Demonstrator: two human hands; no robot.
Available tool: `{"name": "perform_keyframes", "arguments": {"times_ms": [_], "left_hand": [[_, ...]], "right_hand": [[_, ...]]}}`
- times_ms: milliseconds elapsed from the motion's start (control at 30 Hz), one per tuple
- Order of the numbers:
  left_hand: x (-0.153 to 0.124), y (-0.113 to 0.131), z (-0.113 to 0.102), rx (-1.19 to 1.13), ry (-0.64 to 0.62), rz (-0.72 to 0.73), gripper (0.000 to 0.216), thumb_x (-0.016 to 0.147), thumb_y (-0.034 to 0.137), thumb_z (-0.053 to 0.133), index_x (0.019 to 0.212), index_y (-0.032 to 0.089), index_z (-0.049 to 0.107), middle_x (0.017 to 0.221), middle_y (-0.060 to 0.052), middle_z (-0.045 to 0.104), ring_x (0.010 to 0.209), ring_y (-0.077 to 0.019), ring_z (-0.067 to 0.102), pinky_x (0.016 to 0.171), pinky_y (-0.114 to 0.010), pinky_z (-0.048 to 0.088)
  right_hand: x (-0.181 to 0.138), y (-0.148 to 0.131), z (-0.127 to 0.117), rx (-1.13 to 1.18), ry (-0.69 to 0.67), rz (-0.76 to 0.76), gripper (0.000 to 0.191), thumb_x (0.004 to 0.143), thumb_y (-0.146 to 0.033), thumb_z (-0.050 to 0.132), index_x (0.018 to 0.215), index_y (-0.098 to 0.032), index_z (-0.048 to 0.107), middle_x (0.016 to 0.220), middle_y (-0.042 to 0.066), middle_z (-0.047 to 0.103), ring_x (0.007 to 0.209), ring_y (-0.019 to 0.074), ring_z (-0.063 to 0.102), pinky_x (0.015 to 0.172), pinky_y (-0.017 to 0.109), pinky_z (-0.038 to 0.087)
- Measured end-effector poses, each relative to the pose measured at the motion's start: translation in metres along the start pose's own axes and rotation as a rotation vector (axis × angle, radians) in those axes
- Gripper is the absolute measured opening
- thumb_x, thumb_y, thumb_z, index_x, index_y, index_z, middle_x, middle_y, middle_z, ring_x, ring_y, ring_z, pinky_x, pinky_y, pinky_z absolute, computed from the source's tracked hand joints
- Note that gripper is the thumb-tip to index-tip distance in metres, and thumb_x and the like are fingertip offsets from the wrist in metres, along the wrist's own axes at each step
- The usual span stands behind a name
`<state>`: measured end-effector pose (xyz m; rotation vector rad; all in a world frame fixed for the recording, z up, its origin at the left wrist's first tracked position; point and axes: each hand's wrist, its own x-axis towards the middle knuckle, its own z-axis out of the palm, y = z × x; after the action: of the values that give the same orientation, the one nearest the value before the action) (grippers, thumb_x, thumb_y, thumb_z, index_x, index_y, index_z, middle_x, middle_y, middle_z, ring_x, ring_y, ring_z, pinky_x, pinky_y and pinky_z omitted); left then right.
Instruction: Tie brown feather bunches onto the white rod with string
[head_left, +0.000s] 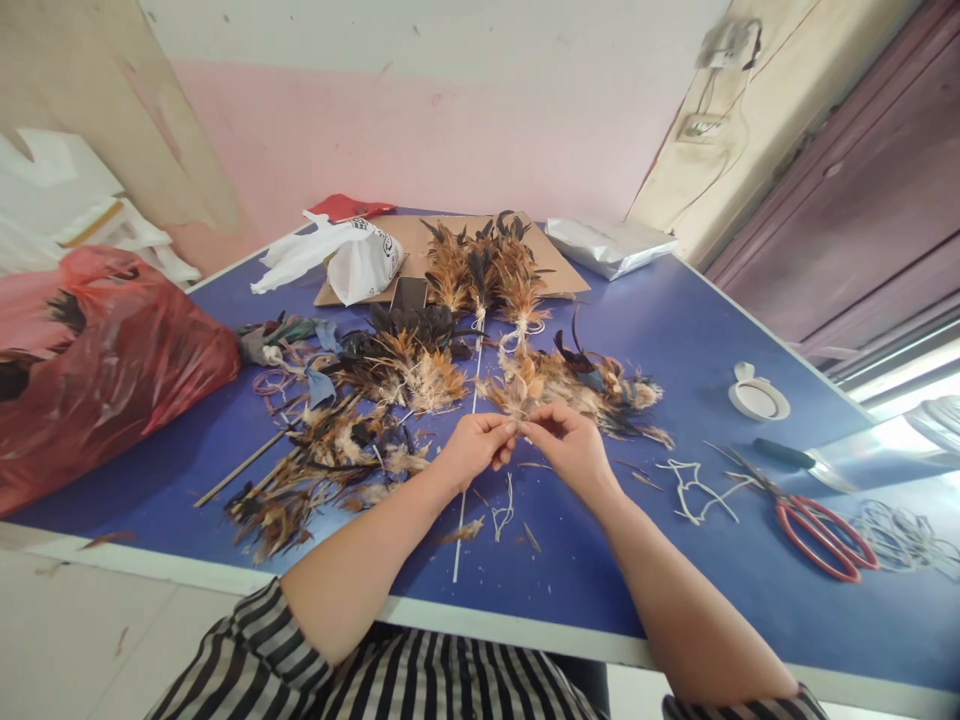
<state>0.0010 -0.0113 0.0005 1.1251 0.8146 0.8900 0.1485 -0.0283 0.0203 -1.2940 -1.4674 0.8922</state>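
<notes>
My left hand (480, 445) and my right hand (566, 450) meet over the middle of the table, both closed in a pinch with fingertips touching. A light brown feather (521, 388) rises from between the fingertips; its quill is mostly hidden by them. Just beyond lies a loose pile of brown and cream feathers (581, 385). To the left are more feathers, a dark and tan heap (405, 370) and a scattered one (300, 490) nearer me. Tied feather bunches (487, 265) with pale string at their bases stand out on a cardboard sheet (559, 275) behind.
On the right lie red-handled scissors (825, 535), a green-handled knife (787, 453), a white tape roll (759, 398) and tangled string (907, 535). A red plastic bag (127, 370) bulges at the left edge. A white bag (364, 265), phone (409, 293) and silver packet (611, 245) sit farther back.
</notes>
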Motion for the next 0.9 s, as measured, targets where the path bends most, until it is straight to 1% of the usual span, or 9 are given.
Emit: {"name": "perform_keyframes", "arguments": {"times_ms": [133, 267, 367, 433, 567, 667, 733, 800, 900], "left_hand": [[0.000, -0.003, 0.002, -0.102, 0.012, -0.041, 0.027, 0.068, 0.038, 0.062, 0.070, 0.011, 0.058, 0.051, 0.004, 0.047, 0.038, -0.0038, 0.040, 0.035, -0.017, 0.027], [0.002, -0.005, 0.001, -0.218, 0.039, -0.093, 0.028, 0.064, 0.035, 0.066, 0.073, 0.010, 0.059, 0.053, 0.004, 0.046, 0.038, -0.0027, 0.038, 0.035, -0.016, 0.024], [0.003, -0.006, -0.001, -0.239, 0.032, -0.122, 0.027, 0.063, 0.035, 0.066, 0.064, 0.010, 0.055, 0.050, 0.004, 0.044, 0.038, -0.0023, 0.037, 0.035, -0.016, 0.023], [0.003, -0.007, -0.001, -0.218, 0.044, -0.140, 0.028, 0.064, 0.034, 0.066, 0.059, 0.011, 0.052, 0.049, 0.003, 0.045, 0.037, -0.0023, 0.036, 0.035, -0.016, 0.022], [0.002, -0.009, 0.000, -0.109, 0.063, -0.143, 0.025, 0.066, 0.031, 0.062, 0.056, 0.012, 0.050, 0.045, 0.003, 0.045, 0.035, -0.0039, 0.038, 0.034, -0.017, 0.024], [0.002, -0.011, 0.001, -0.003, 0.064, -0.130, 0.026, 0.069, 0.031, 0.059, 0.052, 0.013, 0.049, 0.038, 0.004, 0.042, 0.031, -0.0048, 0.036, 0.033, -0.018, 0.026], [0.002, -0.012, 0.001, 0.053, 0.059, -0.147, 0.029, 0.070, 0.032, 0.058, 0.051, 0.013, 0.048, 0.037, 0.004, 0.042, 0.030, -0.0050, 0.036, 0.033, -0.018, 0.026], [0.002, -0.012, 0.001, 0.063, 0.037, -0.169, 0.029, 0.071, 0.032, 0.058, 0.051, 0.013, 0.048, 0.038, 0.003, 0.043, 0.031, -0.0054, 0.038, 0.033, -0.018, 0.027], [0.001, -0.011, 0.001, 0.032, -0.001, -0.196, 0.025, 0.069, 0.030, 0.059, 0.054, 0.013, 0.050, 0.043, 0.003, 0.046, 0.033, -0.0054, 0.040, 0.033, -0.018, 0.028]], "right_hand": [[-0.003, 0.003, 0.007, -0.016, 0.068, -0.038, 0.016, 0.073, -0.035, 0.058, 0.069, -0.019, 0.059, 0.062, 0.002, 0.060, 0.055, 0.0135, 0.048, 0.055, 0.028, 0.038], [-0.004, 0.007, 0.009, 0.029, 0.094, -0.120, 0.010, 0.075, -0.030, 0.057, 0.073, -0.021, 0.059, 0.070, 0.002, 0.060, 0.061, 0.0137, 0.050, 0.060, 0.028, 0.040], [-0.005, 0.008, 0.013, 0.089, 0.035, -0.134, 0.010, 0.077, -0.030, 0.055, 0.078, -0.021, 0.059, 0.075, 0.002, 0.061, 0.060, 0.0127, 0.051, 0.059, 0.027, 0.042], [-0.005, 0.010, 0.014, 0.083, -0.007, -0.124, 0.012, 0.079, -0.031, 0.053, 0.079, -0.020, 0.059, 0.072, 0.002, 0.060, 0.059, 0.0123, 0.052, 0.057, 0.026, 0.042], [-0.007, 0.008, 0.014, -0.091, -0.050, -0.217, 0.013, 0.081, -0.025, 0.050, 0.073, -0.018, 0.058, 0.064, 0.000, 0.058, 0.060, 0.0125, 0.054, 0.060, 0.025, 0.042], [-0.009, 0.003, 0.013, -0.239, -0.125, -0.323, 0.013, 0.081, -0.018, 0.047, 0.074, -0.018, 0.058, 0.068, 0.001, 0.060, 0.065, 0.0128, 0.055, 0.064, 0.025, 0.042], [-0.009, 0.000, 0.011, -0.282, -0.186, -0.354, 0.014, 0.080, -0.015, 0.046, 0.076, -0.018, 0.058, 0.071, 0.002, 0.061, 0.068, 0.0131, 0.056, 0.066, 0.025, 0.042], [-0.007, 0.000, 0.009, -0.280, -0.241, -0.340, 0.015, 0.081, -0.013, 0.044, 0.079, -0.019, 0.058, 0.073, 0.002, 0.062, 0.068, 0.0128, 0.057, 0.065, 0.024, 0.043], [-0.003, 0.003, 0.003, -0.263, -0.277, -0.275, 0.017, 0.083, -0.014, 0.041, 0.085, -0.020, 0.058, 0.067, 0.000, 0.060, 0.059, 0.0107, 0.056, 0.058, 0.022, 0.042]]}}
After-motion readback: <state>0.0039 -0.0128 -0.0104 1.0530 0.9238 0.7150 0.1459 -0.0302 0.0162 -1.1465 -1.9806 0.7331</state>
